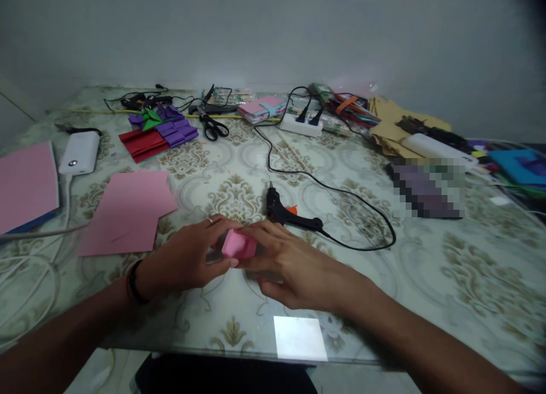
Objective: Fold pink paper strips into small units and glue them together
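Between my two hands is a small folded piece of pink paper (239,245), box-like in shape, just above the patterned table. My left hand (191,252) grips its left side with thumb and fingers. From the right, my right hand (284,260) pinches it at the top and lower edges. Fingers cover part of its sides. Just beyond my right hand lies a black glue gun (294,215) with an orange trigger, its nozzle pointing away from me. A cut sheet of pink paper (128,212) rests flat to the left of my left hand.
Scissors (211,124), folded purple paper (177,132) and a power strip (301,125) lie toward the back. The glue gun's cord (341,189) loops across the right. A white power bank (80,152) and more pink sheets (28,181) sit at left.
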`<act>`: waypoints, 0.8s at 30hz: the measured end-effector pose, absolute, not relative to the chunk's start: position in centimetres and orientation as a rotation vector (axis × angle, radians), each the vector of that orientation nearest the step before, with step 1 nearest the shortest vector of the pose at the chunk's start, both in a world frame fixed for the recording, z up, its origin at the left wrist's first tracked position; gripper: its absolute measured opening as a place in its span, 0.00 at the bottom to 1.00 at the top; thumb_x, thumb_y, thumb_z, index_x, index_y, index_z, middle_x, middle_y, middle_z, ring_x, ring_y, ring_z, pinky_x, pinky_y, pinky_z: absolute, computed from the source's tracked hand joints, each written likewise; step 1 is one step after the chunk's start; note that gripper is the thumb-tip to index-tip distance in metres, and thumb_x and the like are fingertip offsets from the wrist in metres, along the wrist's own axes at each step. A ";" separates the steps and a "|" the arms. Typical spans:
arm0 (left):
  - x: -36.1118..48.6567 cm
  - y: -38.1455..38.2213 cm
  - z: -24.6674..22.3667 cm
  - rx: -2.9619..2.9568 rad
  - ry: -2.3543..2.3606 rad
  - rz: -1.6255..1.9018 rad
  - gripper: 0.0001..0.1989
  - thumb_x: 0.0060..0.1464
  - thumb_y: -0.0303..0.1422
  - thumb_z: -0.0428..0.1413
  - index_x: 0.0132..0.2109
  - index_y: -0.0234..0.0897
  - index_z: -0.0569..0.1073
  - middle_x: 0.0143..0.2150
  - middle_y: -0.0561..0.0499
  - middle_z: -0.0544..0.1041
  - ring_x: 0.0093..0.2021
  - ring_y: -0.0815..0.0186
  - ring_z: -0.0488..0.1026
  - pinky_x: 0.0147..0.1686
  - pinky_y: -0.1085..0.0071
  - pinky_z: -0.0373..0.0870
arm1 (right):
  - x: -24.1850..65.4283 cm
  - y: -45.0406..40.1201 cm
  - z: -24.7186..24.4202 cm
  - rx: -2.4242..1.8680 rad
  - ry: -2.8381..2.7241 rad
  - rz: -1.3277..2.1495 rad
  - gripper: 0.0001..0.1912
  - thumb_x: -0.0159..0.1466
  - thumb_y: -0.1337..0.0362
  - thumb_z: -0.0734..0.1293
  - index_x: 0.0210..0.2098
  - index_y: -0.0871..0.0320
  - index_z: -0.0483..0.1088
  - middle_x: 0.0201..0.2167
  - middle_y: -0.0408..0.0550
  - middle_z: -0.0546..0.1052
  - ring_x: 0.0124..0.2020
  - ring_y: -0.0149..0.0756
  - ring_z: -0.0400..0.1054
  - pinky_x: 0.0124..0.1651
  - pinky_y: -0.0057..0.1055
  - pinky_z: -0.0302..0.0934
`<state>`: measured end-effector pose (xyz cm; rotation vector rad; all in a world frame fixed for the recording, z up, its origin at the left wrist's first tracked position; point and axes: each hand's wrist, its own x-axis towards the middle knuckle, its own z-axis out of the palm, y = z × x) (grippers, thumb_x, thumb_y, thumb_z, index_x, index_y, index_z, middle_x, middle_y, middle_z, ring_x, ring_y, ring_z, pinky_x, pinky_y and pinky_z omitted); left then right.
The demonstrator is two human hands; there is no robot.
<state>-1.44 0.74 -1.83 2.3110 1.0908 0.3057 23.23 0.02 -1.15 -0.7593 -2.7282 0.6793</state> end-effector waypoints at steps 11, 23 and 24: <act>-1.5 1.0 -1.5 2.328 1.141 0.179 0.20 0.61 0.41 0.62 0.56 0.39 0.70 0.48 0.48 0.79 0.43 0.58 0.76 0.42 0.64 0.70 | 23.4 0.4 -1.7 -0.767 -2.717 0.625 0.12 0.66 0.71 0.68 0.46 0.60 0.81 0.51 0.61 0.72 0.56 0.51 0.66 0.59 0.51 0.65; -0.7 0.4 -0.6 2.380 1.246 0.163 0.06 0.68 0.30 0.50 0.46 0.37 0.71 0.40 0.51 0.75 0.37 0.63 0.73 0.38 0.65 0.64 | 23.3 0.1 -1.5 -0.888 -2.740 0.484 0.11 0.69 0.62 0.68 0.44 0.59 0.82 0.55 0.62 0.74 0.61 0.56 0.63 0.63 0.55 0.59; -0.7 0.4 -0.6 2.380 1.240 0.168 0.06 0.68 0.30 0.50 0.47 0.37 0.71 0.41 0.51 0.75 0.37 0.63 0.73 0.39 0.65 0.66 | 23.3 0.1 -1.6 -0.887 -2.739 0.487 0.11 0.69 0.62 0.68 0.44 0.58 0.83 0.57 0.62 0.73 0.61 0.56 0.62 0.63 0.55 0.59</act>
